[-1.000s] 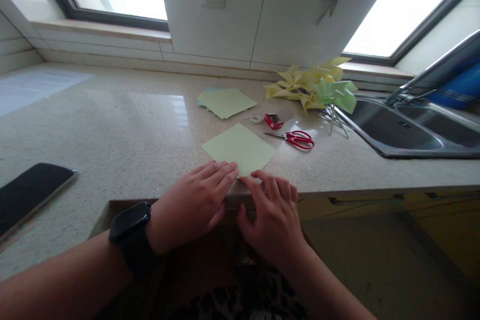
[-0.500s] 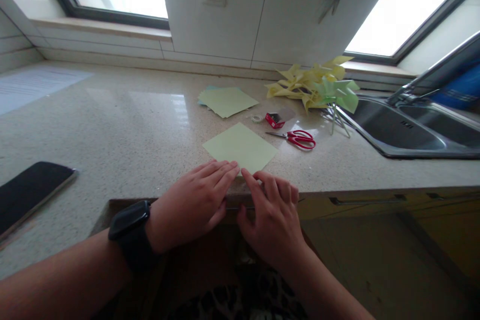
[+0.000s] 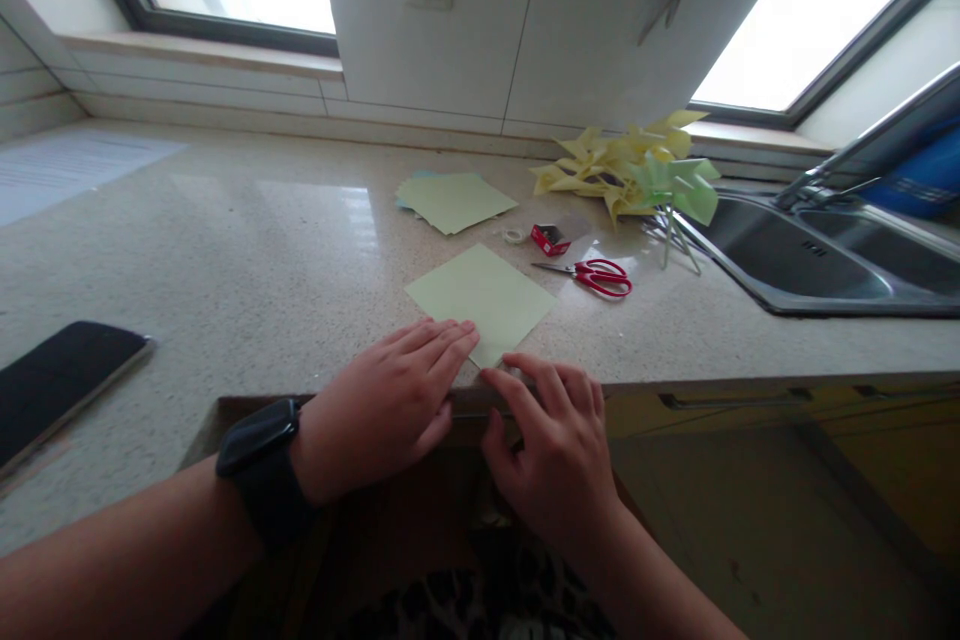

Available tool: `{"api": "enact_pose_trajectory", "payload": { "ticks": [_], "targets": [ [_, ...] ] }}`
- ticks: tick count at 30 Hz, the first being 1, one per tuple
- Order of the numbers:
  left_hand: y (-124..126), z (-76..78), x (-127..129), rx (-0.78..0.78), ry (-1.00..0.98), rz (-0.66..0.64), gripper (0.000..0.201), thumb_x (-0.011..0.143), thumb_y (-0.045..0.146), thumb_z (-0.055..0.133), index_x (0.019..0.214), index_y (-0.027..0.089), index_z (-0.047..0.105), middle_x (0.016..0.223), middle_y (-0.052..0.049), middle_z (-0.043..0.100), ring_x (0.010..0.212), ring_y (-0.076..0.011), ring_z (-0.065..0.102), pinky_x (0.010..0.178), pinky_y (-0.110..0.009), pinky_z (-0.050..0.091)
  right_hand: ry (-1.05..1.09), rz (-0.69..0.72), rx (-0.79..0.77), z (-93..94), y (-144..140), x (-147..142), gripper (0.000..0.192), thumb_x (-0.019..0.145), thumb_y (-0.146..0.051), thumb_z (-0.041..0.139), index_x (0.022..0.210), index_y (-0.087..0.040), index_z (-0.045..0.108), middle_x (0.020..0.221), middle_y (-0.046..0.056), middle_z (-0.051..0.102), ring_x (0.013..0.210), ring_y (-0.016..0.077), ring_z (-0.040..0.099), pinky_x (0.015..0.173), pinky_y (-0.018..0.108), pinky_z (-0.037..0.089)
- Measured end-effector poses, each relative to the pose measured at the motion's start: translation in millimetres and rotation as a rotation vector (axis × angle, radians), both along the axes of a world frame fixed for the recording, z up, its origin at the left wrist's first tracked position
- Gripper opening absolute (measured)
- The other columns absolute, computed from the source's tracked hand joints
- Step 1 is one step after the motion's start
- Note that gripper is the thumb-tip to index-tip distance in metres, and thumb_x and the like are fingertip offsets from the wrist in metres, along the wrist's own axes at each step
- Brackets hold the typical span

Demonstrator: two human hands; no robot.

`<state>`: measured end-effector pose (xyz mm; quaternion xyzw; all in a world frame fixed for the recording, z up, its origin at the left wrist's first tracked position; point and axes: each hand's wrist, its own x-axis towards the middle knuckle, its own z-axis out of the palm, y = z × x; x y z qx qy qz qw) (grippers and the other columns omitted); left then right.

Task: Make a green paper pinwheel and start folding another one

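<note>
A square sheet of pale green paper [image 3: 484, 295] lies on the counter with one corner pointing at the front edge. My left hand [image 3: 394, 395] rests flat on its near left side, fingers stretched out and side by side. At the near corner, my right hand [image 3: 551, 425] touches the paper's edge with its fingertips; the fingers are bent and apart, the thumb hanging below the counter edge. Beyond the sheet lie red-handled scissors [image 3: 600, 277], a small red box [image 3: 550, 240] and a roll of clear tape [image 3: 514, 236]. Farther back is a stack of coloured paper [image 3: 457, 202].
Yellow and green paper pinwheels [image 3: 630, 170] lie at the back right beside a steel sink [image 3: 780, 305]. A black phone [image 3: 67, 385] is on the left, with a printed sheet [image 3: 75, 170] behind it. The counter's front edge [image 3: 637, 383] runs under my hands.
My right hand has slid slightly toward me and to the right, uncovering the paper's near corner. My left hand has stayed in place on the sheet.
</note>
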<state>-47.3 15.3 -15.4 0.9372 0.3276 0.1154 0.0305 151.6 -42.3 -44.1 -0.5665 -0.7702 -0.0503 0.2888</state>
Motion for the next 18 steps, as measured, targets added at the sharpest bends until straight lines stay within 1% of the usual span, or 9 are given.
{"api": "enact_pose_trajectory", "payload": {
  "ticks": [3,8,18],
  "targets": [
    [-0.1,0.7,0.0,0.001,-0.002,0.002,0.062,0.089,0.019,0.054,0.148,0.008,0.040,0.154,-0.014,0.046,0.142,-0.0272,0.042,0.121,-0.044,0.033,0.005,-0.007,-0.001,-0.1,-1.1,-1.0,0.030,0.088,-0.023,0.062,0.117,-0.027,0.070,0.122,0.005,0.068,0.105,0.0292,0.054,0.091,0.048,0.039],
    [-0.1,1.0,0.0,0.008,0.003,-0.001,0.062,0.088,0.019,0.055,0.148,0.008,0.041,0.153,-0.015,0.047,0.141,-0.0277,0.043,0.121,-0.045,0.033,-0.020,-0.017,0.009,-0.1,-0.3,-2.6,0.036,0.088,-0.023,0.062,0.123,-0.028,0.069,0.122,0.005,0.068,0.104,0.0291,0.054,0.091,0.048,0.039],
    [0.5,-0.5,1.1,0.009,-0.011,-0.007,0.061,0.088,0.017,0.055,0.147,0.009,0.041,0.153,-0.015,0.047,0.142,-0.0267,0.042,0.121,-0.044,0.032,-0.085,-0.040,0.007,-1.0,0.9,-1.9,0.042,0.089,-0.023,0.060,0.130,-0.027,0.066,0.122,0.006,0.067,0.102,0.0291,0.053,0.088,0.048,0.039]
  ]
}}
